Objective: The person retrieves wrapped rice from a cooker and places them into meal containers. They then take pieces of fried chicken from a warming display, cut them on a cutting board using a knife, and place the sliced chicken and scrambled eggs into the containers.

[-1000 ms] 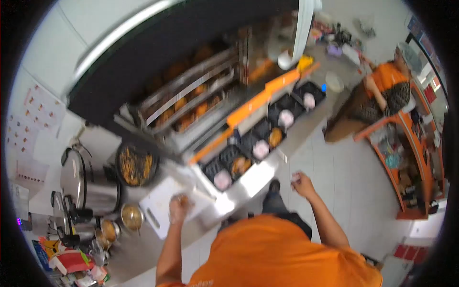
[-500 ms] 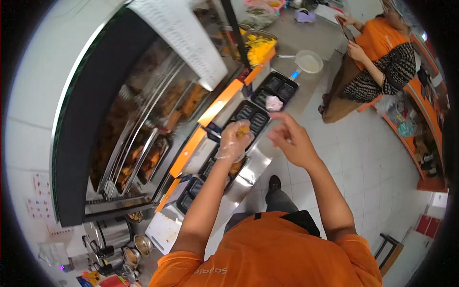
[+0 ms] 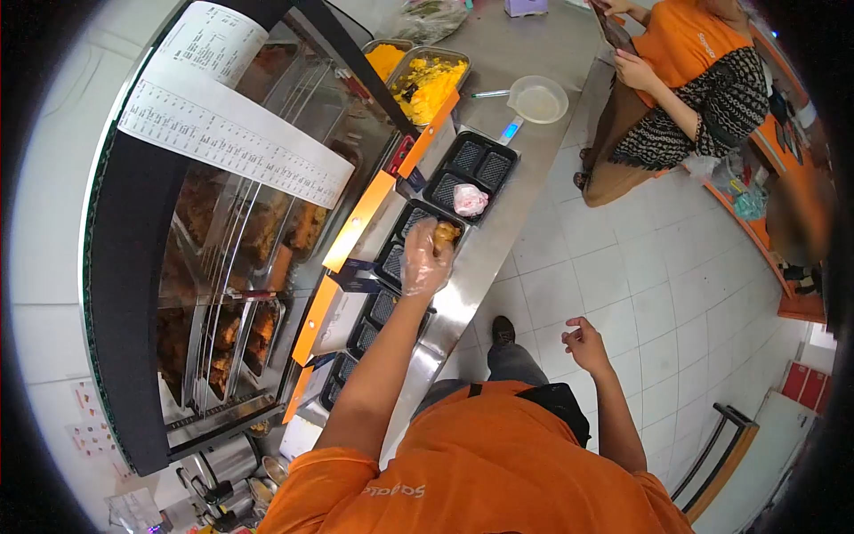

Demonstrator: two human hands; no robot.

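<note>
My left hand (image 3: pixel 425 260), in a clear plastic glove, has its fingers round a golden-brown piece of food (image 3: pixel 447 234) over a black compartment tray (image 3: pixel 391 260). Beyond it lies another black tray (image 3: pixel 495 165) with a white-and-pink wrapped bundle (image 3: pixel 470 200) in one compartment. More black trays (image 3: pixel 363 336) stand in a row nearer me, partly hidden by my left forearm. My bare right hand (image 3: pixel 584 345) hangs over the tiled floor, fingers apart and slightly curled, holding nothing.
A glass display case (image 3: pixel 240 267) with fried food stands left, papers (image 3: pixel 240 142) on it. Metal pans of yellow food (image 3: pixel 431 89) and a clear bowl (image 3: pixel 538 99) are at the counter's far part. A person in an orange top (image 3: pixel 689 44) stands right of the counter (image 3: pixel 485 276).
My left hand has brought the food piece down to the black tray. My right hand has drawn back from the trays, out over the floor. The view has shifted along the counter.
</note>
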